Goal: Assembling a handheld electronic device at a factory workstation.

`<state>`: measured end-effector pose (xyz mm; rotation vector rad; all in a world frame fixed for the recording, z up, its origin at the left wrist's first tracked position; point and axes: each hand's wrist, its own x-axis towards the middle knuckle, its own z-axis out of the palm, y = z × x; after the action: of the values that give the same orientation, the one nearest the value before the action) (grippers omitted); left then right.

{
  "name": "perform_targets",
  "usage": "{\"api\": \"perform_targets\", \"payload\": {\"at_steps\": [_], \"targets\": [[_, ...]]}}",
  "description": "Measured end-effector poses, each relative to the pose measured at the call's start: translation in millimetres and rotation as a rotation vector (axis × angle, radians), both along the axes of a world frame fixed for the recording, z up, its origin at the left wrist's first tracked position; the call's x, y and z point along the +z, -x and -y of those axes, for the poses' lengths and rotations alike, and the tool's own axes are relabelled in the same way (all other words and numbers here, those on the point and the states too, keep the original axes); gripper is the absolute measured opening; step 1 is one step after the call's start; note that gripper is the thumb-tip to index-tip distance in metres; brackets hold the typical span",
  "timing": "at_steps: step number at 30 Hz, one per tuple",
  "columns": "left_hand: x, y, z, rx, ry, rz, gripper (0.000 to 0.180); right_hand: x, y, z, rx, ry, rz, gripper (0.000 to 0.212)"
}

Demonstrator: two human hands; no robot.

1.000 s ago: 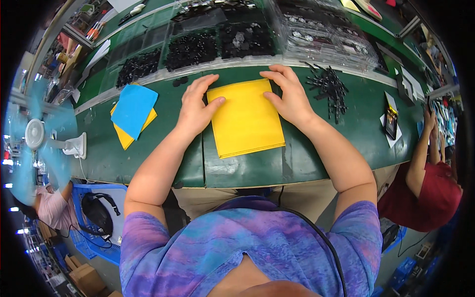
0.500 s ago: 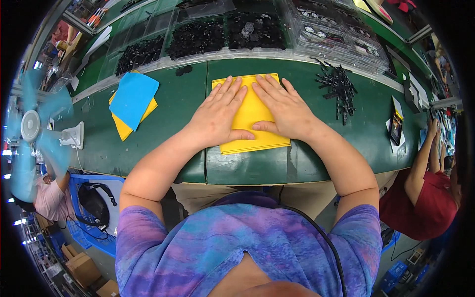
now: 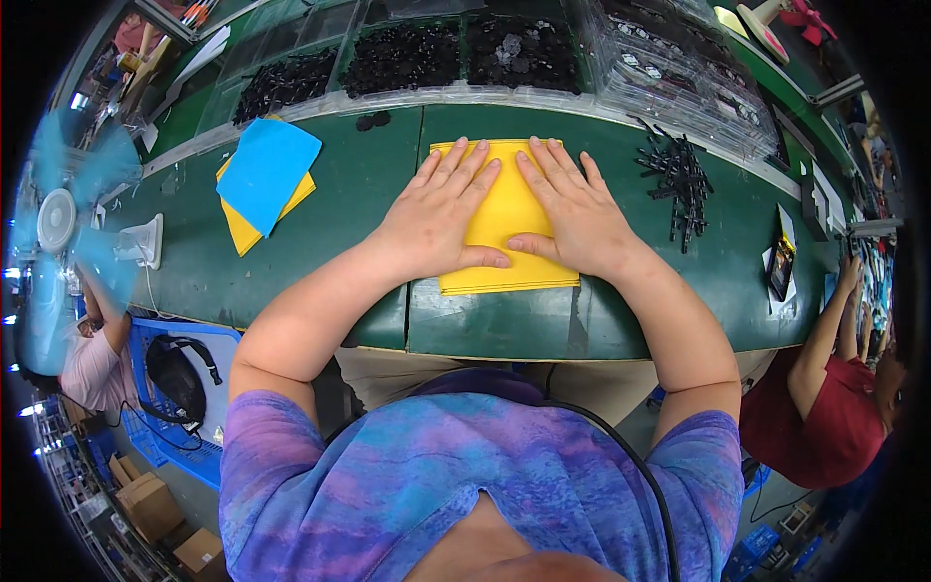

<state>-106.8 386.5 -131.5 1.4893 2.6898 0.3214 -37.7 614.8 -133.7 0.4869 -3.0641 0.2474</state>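
I see both hands pressed flat on a yellow sheet (image 3: 504,228) lying on the green table (image 3: 369,194). My left hand (image 3: 441,218) and right hand (image 3: 572,213) lie side by side, fingers spread, thumbs nearly meeting. To the left lies a blue sheet (image 3: 267,173) over another yellow one. A pile of black clips (image 3: 679,179) sits to the right, and a blue fan (image 3: 58,218) stands at the far left.

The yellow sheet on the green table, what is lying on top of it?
Both hands lie flat on the yellow sheet: the left hand and the right hand, thumbs almost meeting. Its near edge and far corners show; the part under the palms is covered.
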Motion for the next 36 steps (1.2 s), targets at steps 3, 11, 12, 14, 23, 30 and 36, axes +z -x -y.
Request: {"api": "perform_targets", "payload": {"at_steps": [3, 11, 12, 14, 23, 30, 36], "targets": [[-1.0, 0.7, 0.3, -0.001, 0.008, 0.003, 0.109, -3.0, 0.8, -0.5, 0.004, 0.004, -0.014, 0.097], [-0.1, 5.1, 0.6, 0.002, -0.026, 0.021, 0.094, -0.5, 3.5, -1.7, -0.005, 0.041, -0.033, 0.090], [1.2, 5.5, 0.9, 0.005, -0.025, 0.021, 0.094, 0.4, 4.6, -2.2, -0.007, 0.052, -0.048, 0.086], [2.8, 7.2, 1.2, 0.023, -0.041, 0.016, 0.080, 0.1, 5.7, -3.8, -0.009, 0.061, -0.062, 0.082], [-7.4, 61.8, 31.7, 0.462, -0.162, -0.216, 0.049, 5.3, 11.3, -9.0, -0.093, 0.072, -0.088, 0.065], [-6.0, 84.6, 38.6, 0.603, -0.239, -0.099, 0.030, 0.1, 13.7, -14.1, -0.110, 0.132, -0.119, 0.056], [-20.4, 93.9, 39.7, 0.554, -0.494, -0.171, 0.024, 0.9, 13.6, -12.4, -0.114, 0.151, -0.137, 0.053]]}}
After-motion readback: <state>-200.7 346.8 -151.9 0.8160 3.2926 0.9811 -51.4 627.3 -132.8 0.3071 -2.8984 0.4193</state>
